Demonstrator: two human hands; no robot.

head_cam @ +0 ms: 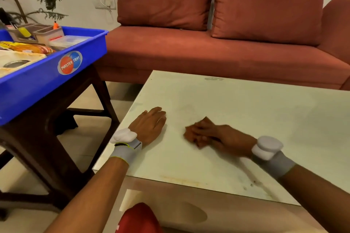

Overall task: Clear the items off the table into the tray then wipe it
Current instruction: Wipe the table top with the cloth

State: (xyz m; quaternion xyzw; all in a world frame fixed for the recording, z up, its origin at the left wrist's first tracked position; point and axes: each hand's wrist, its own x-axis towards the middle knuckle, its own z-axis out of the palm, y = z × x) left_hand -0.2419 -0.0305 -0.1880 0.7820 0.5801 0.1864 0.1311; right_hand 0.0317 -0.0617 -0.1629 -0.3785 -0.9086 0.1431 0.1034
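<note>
1. Head view: the right hand (223, 138) pressed a brown cloth (197, 134) flat on the desk (246, 111), fingers together on top of it; the left hand (149, 125) lay flat beside it, fingers together, holding nothing.
2. The tray (56, 73) sat full on a side table, well apart.
3. Stains near the front edge could be missed if strokes stayed central; a hard sweep might carry the cloth off the edge.
</note>
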